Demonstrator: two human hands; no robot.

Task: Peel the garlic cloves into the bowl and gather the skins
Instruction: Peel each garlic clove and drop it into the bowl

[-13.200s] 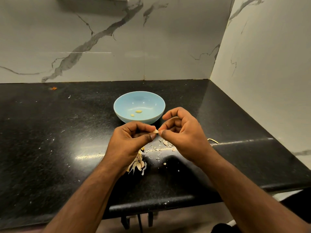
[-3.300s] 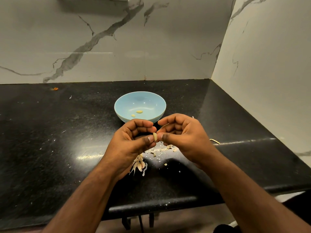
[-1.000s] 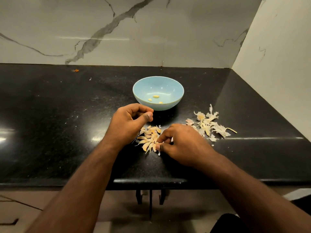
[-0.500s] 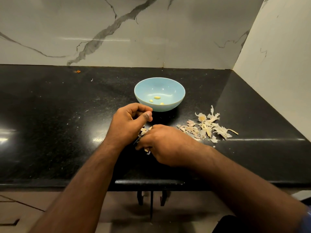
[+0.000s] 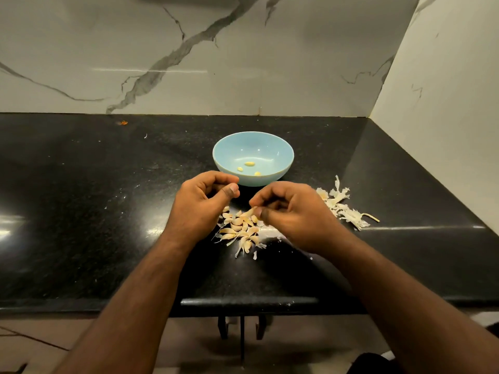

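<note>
Two bare forearms reaching forward over the near edge of the black speckled stone countertop [image 5: 81,211]. Between the hands, a heap of unpeeled tan garlic cloves [image 5: 239,229] on the counter. Left hand [image 5: 201,202] hovering just left of the heap, fingers curled, thumb forward, apparently empty. Right hand [image 5: 291,211] blurred, thumb and forefinger pinching one clove at the heap's upper edge. Right of it, a pile of papery white skins [image 5: 343,209]. Beyond, a pale blue round bowl [image 5: 280,152] with three peeled cloves [image 5: 249,163].

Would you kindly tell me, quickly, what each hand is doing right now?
Left hand: fingers curled, nothing visible in them.
Right hand: pinching a clove above the pile.
</note>
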